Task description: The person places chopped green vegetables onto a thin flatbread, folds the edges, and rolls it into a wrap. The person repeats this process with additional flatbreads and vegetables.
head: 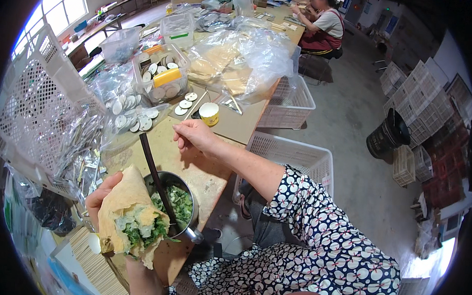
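Observation:
My left hand [97, 199] grips a rolled flatbread [127, 192]. Chopped greens and pale filling [141, 228] show at the wrap's torn open end; most of my palm is hidden behind it. Just beyond, at the table edge, is a metal bowl [194, 216] of chopped greens. A pair of dark chopsticks [154, 170] leans in this bowl. My right hand [195, 137] is over the table past the bowl, fingers curled and thumb against the forefinger, nothing visible in it. A yellow paper cup [209, 114] stands close beyond that hand.
White discs [185, 104] lie by a clear box of discs [160, 76]. Plastic bags [258, 62] cover the far table. White crates [294, 149] stand on the floor to the right. A seated person [324, 25] works at the far end. A tilted crate [34, 113] is at left.

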Demonstrator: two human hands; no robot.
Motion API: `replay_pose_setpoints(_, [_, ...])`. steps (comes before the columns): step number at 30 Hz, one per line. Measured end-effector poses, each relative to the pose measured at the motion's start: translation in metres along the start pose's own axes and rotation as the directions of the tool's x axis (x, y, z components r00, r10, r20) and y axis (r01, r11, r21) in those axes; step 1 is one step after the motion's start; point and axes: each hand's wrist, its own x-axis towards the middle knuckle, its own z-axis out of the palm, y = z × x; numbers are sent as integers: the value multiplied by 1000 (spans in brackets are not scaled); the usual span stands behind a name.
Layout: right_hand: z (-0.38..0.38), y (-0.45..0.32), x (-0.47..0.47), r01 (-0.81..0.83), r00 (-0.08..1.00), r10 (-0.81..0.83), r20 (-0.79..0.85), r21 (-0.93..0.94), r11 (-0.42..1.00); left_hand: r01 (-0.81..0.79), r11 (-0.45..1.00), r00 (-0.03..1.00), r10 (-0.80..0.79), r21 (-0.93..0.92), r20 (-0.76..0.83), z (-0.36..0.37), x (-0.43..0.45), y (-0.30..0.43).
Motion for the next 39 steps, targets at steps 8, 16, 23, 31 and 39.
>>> replay_pose_setpoints(8, [1, -3, 0, -9, 1000, 9, 16, 3, 1000, -16, 1000, 1000, 16, 17, 12, 8, 1, 9])
replay_pose_setpoints(16, [2, -9, -5, -37, 997, 39, -72, 27, 999, -61, 987, 996, 71, -150, 62, 13, 2, 13])
replay_pose_setpoints(23, [13, -17, -14, -88, 996, 87, -20, -57, 995, 79, 937, 996, -56, -341, 75, 4, 5, 15])
replay_pose_setpoints(31, [1, -12, -9, -57, 998, 57, -19, -4, 998, 103, 921, 995, -91, -376, 50, 6, 13, 9])
replay_pose_setpoints(39, [0, -14, -8, -16, 999, 14, -33, -68, 998, 121, 923, 993, -111, -366, 47, 0, 14, 0])
